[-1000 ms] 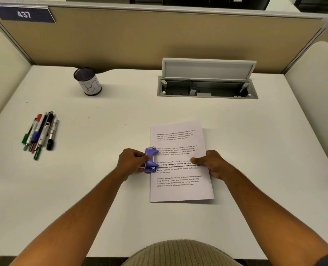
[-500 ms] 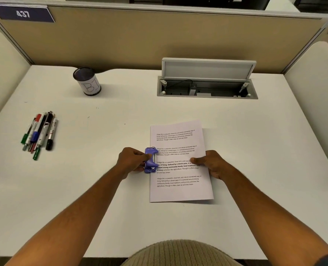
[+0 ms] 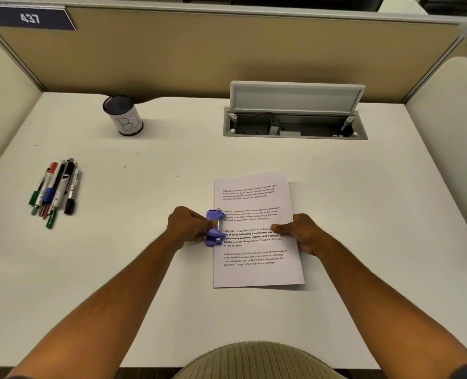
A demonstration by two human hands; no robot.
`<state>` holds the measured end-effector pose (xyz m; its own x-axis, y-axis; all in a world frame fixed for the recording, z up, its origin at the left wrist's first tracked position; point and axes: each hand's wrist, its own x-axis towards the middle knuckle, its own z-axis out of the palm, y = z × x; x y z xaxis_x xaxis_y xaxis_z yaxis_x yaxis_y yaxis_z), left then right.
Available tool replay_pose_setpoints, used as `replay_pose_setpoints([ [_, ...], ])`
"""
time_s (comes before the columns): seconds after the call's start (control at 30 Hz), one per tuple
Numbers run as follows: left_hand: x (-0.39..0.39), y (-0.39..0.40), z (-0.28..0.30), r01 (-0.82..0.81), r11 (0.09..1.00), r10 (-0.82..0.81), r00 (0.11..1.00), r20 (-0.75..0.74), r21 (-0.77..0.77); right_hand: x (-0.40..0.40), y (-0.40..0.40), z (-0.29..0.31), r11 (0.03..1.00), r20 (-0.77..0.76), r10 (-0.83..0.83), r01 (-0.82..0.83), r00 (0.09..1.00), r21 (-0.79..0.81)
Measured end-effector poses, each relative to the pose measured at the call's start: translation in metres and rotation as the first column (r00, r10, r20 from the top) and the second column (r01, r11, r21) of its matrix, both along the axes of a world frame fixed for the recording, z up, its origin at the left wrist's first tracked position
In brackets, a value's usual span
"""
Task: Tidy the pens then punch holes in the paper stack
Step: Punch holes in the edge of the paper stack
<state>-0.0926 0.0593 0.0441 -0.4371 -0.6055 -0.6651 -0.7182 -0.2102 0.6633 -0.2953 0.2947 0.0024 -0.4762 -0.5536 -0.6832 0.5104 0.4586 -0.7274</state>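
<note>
At frame centre the left hand (image 3: 188, 227) is gripping the hole punch (image 3: 215, 228) on the paper stack (image 3: 257, 272)'s left edge; the right hand (image 3: 302, 232) is pinching its right edge. Pens (image 3: 56, 191) are lying at the tabletop (image 3: 145, 269)'s left, well apart.

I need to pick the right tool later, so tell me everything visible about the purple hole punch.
The hole punch is small, purple, plastic-looking, with a silvery metal bar along its paper side. It sits on the white desk at the paper stack's left edge, mouth over that edge. The left hand grips it, thumb on top.
</note>
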Motion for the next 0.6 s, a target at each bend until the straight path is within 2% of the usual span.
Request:
replay_pose_setpoints([
  [0.47,0.0023,-0.0071,-0.0048,0.047,0.997,-0.041,0.996,0.080,-0.063,0.0004,0.0006,-0.0002,1.000,0.006,-0.002,0.002,1.000,0.009],
  [0.6,0.0007,-0.0096,-0.0043,0.113,0.989,-0.103,0.989,0.104,-0.095,-0.0003,0.0008,-0.0019,1.000,0.020,0.000,0.000,1.000,0.003],
])
